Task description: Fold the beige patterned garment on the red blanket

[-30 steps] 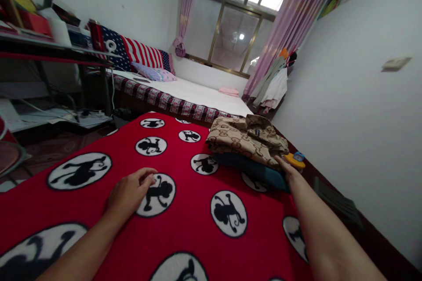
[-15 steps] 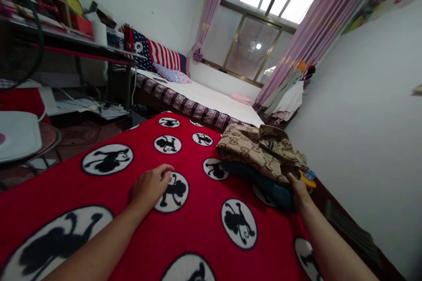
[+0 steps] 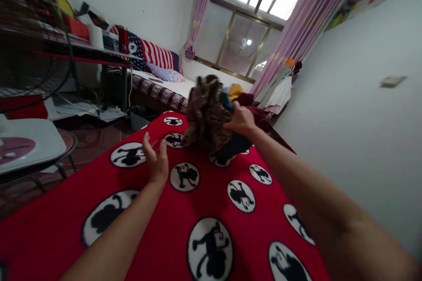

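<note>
My right hand [image 3: 243, 119] grips the near right side of a bundle of clothes, thumb toward me. In the bundle are a brown patterned shirt [image 3: 206, 116], tilted and blurred by motion, a bit of teal cloth [image 3: 226, 100] and dark cloth [image 3: 235, 147] underneath. Just behind it show a yellow garment [image 3: 234, 91] and a maroon garment [image 3: 257, 112]. To the left, my left hand [image 3: 156, 160] is raised over the red blanket [image 3: 204, 202], fingers spread and holding nothing. The right hand's fingertips are hidden by the clothes.
A white-topped bed [image 3: 187, 87] with pillows stands beyond, below the window. On the left are a cluttered desk [image 3: 108, 55], a chair [image 3: 39, 136] and a fan [image 3: 29, 44] close by. A white wall [image 3: 356, 96] bounds the right side; clothes hang [image 3: 280, 92] near the curtain.
My right hand has moved forward and left, lifting and tipping the clothes, which were lying folded on the blanket. My left hand has risen and its fingers have spread. The view has shifted.
</note>
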{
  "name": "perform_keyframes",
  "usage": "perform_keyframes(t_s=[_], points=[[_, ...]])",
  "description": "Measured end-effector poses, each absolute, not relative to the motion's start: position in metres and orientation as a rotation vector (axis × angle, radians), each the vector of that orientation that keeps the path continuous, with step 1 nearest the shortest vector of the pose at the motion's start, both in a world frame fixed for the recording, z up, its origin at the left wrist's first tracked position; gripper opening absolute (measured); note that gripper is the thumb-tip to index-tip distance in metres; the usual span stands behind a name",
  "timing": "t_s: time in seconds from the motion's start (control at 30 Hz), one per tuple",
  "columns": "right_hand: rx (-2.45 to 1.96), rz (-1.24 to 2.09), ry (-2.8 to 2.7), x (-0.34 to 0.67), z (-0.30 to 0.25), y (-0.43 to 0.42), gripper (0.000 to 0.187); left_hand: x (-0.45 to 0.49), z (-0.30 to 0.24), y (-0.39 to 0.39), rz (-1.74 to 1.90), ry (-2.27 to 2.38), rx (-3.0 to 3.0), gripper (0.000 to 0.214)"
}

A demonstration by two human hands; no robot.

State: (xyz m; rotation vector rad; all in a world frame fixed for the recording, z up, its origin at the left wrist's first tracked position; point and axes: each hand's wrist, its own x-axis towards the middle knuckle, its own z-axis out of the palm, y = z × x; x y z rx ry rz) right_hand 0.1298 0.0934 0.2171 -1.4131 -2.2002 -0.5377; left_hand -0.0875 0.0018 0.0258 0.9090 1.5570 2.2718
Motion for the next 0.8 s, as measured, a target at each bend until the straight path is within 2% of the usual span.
perform_keyframes(t_s=[0.07, 0.13, 0.17, 0.23, 0.33, 0.47, 0.6, 0.7, 0.8], points=[[-1.183, -0.723, -2.508, 0.086, 0.184, 0.065, 0.065, -0.107, 0.051, -0.002, 2.448, 1.540, 1.013, 0.068], [-0.877, -0.800, -2.808, 0.053, 0.139, 0.037, 0.053, -0.124, 0.074, -0.007, 2.452, 1.607, 1.242, 0.066], [-0.767, -0.811, -2.899, 0.041, 0.116, 0.024, 0.045, -0.129, 0.083, -0.010, 2.380, 1.680, 1.378, 0.066], [-0.832, -0.800, -2.853, 0.026, 0.075, 0.000, 0.035, -0.134, 0.090, -0.013, 2.143, 1.841, 1.631, 0.067], [-0.943, -0.571, -2.594, 0.026, 0.038, -0.026, 0.041, -0.122, 0.078, -0.014, 1.676, 1.998, 1.847, 0.071], [-0.771, -0.163, -2.393, 0.043, 0.015, -0.049, 0.049, -0.092, 0.052, -0.014, 1.164, 2.157, 1.915, 0.070], [-0.549, 0.168, -2.125, 0.054, 0.007, -0.063, 0.035, -0.081, 0.045, -0.017, 1.055, 2.264, 1.911, 0.069], [-0.514, 0.235, -1.768, 0.065, 0.014, -0.062, 0.029, -0.085, 0.050, -0.018, 0.965, 2.232, 1.916, 0.076], [-0.702, 0.177, -1.483, 0.087, 0.018, -0.045, 0.020, -0.083, 0.060, -0.021, 0.898, 2.258, 1.885, 0.083]])
